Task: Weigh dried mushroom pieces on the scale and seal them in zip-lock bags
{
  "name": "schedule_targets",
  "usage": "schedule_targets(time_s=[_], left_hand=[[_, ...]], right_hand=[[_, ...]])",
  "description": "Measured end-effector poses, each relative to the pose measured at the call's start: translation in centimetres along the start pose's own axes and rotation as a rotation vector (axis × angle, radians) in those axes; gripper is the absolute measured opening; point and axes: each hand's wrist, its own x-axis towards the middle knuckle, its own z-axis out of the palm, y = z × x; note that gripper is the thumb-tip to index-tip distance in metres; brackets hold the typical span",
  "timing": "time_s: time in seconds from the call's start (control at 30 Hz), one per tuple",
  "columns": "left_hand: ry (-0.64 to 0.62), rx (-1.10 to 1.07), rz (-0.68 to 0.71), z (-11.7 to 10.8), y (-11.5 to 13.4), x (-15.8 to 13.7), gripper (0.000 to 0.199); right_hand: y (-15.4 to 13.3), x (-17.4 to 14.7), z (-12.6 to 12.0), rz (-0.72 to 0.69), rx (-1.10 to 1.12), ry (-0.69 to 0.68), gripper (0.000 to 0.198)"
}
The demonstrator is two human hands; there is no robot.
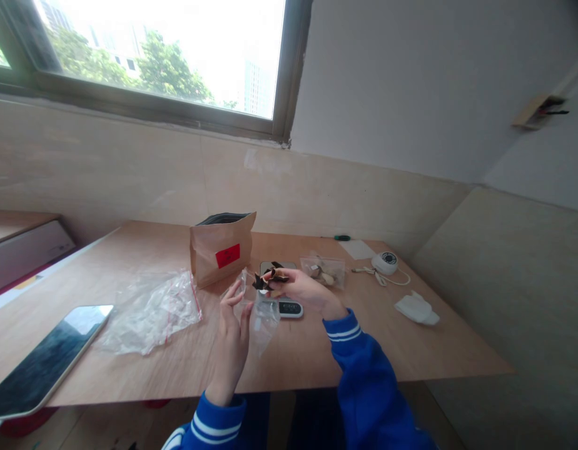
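Observation:
My left hand (233,331) is closed on the edge of a small clear plastic bag (264,322), its fingers pinching near the bag's mouth. My right hand (305,290) grips a bunch of dark, curled dried pieces (269,279), their exact kind unclear, right beside the bag's opening. Behind the hands and bag lies a small digital scale (290,309); its display faces me, and the right hand hides much of its platform. Just behind my left hand stands an upright, open brown paper pouch (205,253) with a red label.
Crumpled clear plastic bags (148,315) and a large tablet (49,362) lie to the left. On the right are a clear bag of pale pieces (329,273), a white dome camera (385,262) with its cable, a crumpled white wrapper (416,309) and a green-handled screwdriver (342,238).

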Motion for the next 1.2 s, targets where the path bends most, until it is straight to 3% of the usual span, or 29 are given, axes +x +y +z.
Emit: schedule_targets(time_s=[0.1, 0.2, 0.37, 0.47, 0.53, 0.6, 0.67, 0.77, 0.83, 0.9, 1.0, 1.2], left_hand=[[0.023, -0.024, 0.043, 0.1, -0.3, -0.1, 0.014], [0.086, -0.079, 0.053, 0.4, -0.4, -0.3, 0.012], [0.175, -0.186, 0.005, 1.3, 0.3, -0.6, 0.011], [0.19, -0.216, -0.043, 1.6, 0.9, -0.9, 0.013], [0.197, -0.253, -0.07, 1.6, 1.1, -1.1, 0.014], [0.211, -0.272, -0.083, 1.4, 1.3, -1.2, 0.015], [0.227, -0.238, -0.088, 1.1, 1.3, -1.1, 0.014], [0.245, -0.157, -0.103, 0.6, 1.5, -0.9, 0.012], [0.246, -0.131, -0.103, 0.5, 1.5, -0.9, 0.011], [0.233, -0.126, -0.098, 0.3, 1.5, -1.1, 0.012], [0.23, -0.128, -0.132, 0.1, 1.2, -1.4, 0.012], [0.246, -0.091, -0.182, -0.6, 0.7, -1.7, 0.013]], right_hand=[[-0.3, 0.5, -0.4, 0.09, -0.081, -0.108, 0.04], [-0.5, 1.0, -0.4, 0.15, -0.23, -0.122, 0.036], [-1.2, 1.0, 1.5, 0.181, -0.716, -0.057, 0.022], [-1.8, 0.3, 2.4, 0.125, -0.965, -0.08, 0.033], [-2.3, -0.1, 2.1, 0.078, -0.91, -0.231, 0.048], [-2.4, -0.1, 1.1, 0.008, -0.747, -0.361, 0.051], [-1.9, 0.5, -0.4, -0.107, -0.644, -0.261, 0.038], [0.6, 2.3, -2.5, -0.259, -0.728, 0.242, 0.032], [3.1, 3.8, -3.3, -0.241, -0.88, 0.42, 0.041], [5.4, 4.9, -3.7, -0.162, -0.97, 0.395, 0.055], [7.4, 5.6, -3.9, -0.147, -0.998, 0.375, 0.05], [7.3, 5.2, -4.7, -0.227, -0.925, 0.469, 0.041]])
